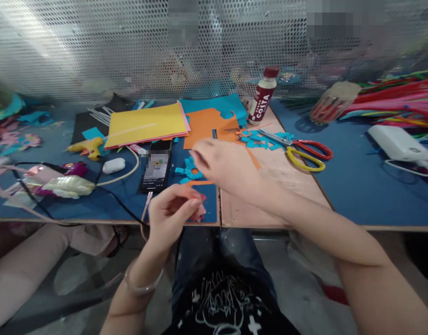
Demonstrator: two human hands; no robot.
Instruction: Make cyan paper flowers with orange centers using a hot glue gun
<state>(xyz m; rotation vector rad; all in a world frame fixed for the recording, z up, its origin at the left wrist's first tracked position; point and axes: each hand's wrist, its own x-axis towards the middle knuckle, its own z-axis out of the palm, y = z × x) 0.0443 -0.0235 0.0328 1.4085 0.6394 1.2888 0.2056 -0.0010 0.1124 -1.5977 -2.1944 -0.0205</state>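
Observation:
Near the table's front edge, my left hand (174, 211) has its fingers closed around a small pink-red piece (199, 211), too blurred to name surely. My right hand (217, 160) is a little above it and to the right, back of the hand up; its fingertips are hidden. Just left of that hand lies a blue paper flower (190, 170) with an orange centre. An orange paper strip (203, 183) lies between the two hands. Behind the right hand are orange paper (200, 123) with a cut-out edge and blue paper (214, 103).
Open scissors (303, 151) and blue scraps lie right, below a Costa bottle (263, 97). To the left are a phone (156, 167), yellow paper (147, 123), a yellow glue gun (88, 148), a white case (114, 165) and cables. A white power bank (397, 142) is far right.

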